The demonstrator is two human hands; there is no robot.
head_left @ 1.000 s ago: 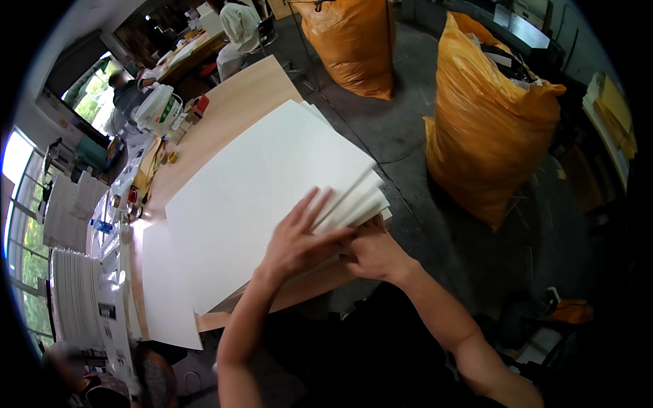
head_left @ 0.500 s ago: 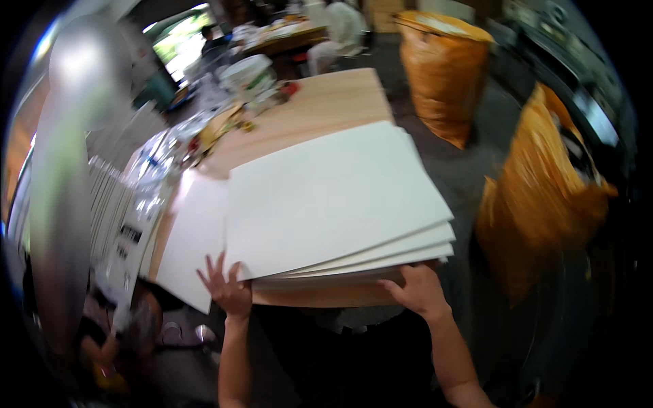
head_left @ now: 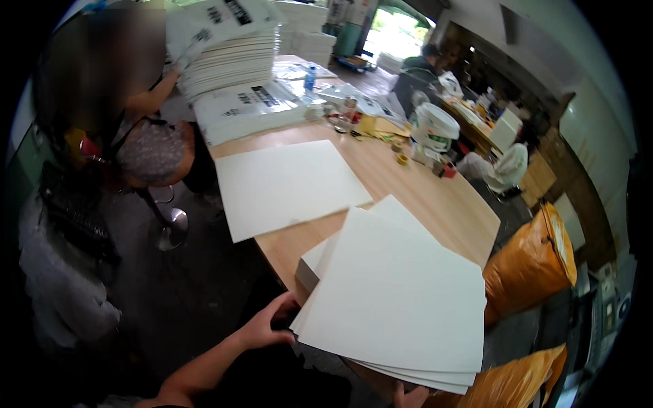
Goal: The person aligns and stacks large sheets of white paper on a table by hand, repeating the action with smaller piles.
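A stack of large white sheets lies at the near end of the wooden table, its upper sheets fanned askew over a thicker white block. My left hand is at the stack's near left corner, thumb and fingers spread apart with nothing held between them. At the lower rim of the picture my right hand is by the stack's near edge. Only its thumb and some fingertips show, parted from each other; the rest is cut off. Beyond the stack, to the left, another white sheet lies flat.
A co-worker's hand touches a tall pile of printed white packs at far left. A white bucket, tape rolls and a bottle stand on the table. Orange sacks stand at right.
My view has swung left, bringing the co-worker and packs into sight. The upper sheets now sit turned across the block beneath. My left hand remains by the near left corner.
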